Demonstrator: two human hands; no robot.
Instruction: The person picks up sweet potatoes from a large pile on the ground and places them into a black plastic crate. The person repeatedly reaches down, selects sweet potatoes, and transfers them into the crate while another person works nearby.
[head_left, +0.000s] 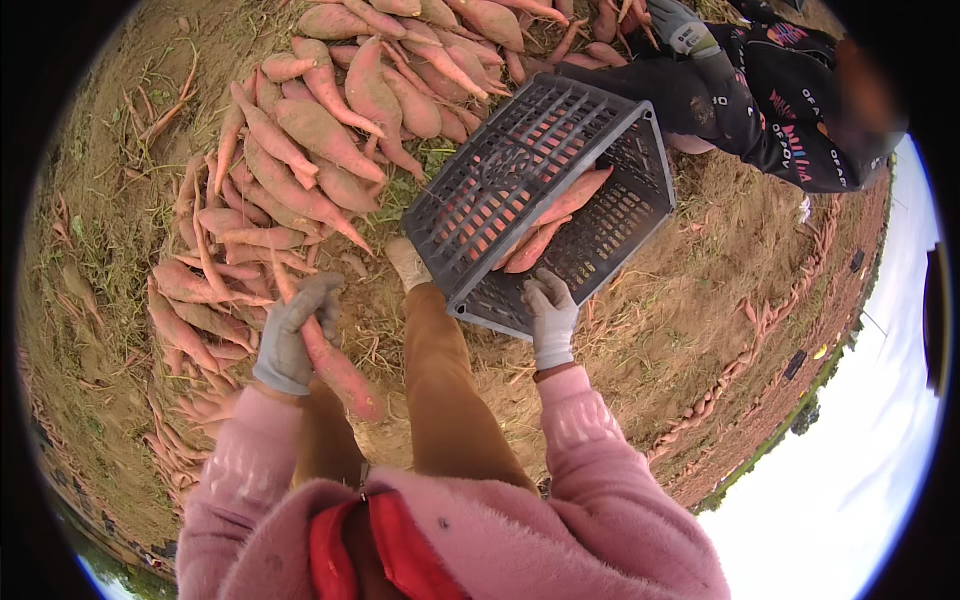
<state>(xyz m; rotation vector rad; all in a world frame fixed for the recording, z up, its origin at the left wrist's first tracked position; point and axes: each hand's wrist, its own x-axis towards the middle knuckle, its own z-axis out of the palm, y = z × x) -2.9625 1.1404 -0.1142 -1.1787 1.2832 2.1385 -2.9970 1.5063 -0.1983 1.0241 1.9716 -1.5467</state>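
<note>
My left hand (298, 330), in a grey-white work glove, grips a long sweet potato (337, 375); its thin end points up and its thick end hangs towards my legs. In a matching glove, my right hand (551, 306) is at the lower corner of a black plastic crate (502, 169), its fingers curled in front of the opening. Whether those fingers hold the rim cannot be made out. The crate is tilted, its open side facing right and towards me. Inside it lie a few sweet potatoes (574, 196), partly hidden by the slatted wall.
A large heap of sweet potatoes (330, 139) curves from ahead down my left side. Beyond the crate, a co-worker in dark clothing (750, 97) has a gloved hand (679, 30) by the heap. Rows of sweet potatoes (705, 401) cross the soil at right. My shoe (407, 264) is beside the crate.
</note>
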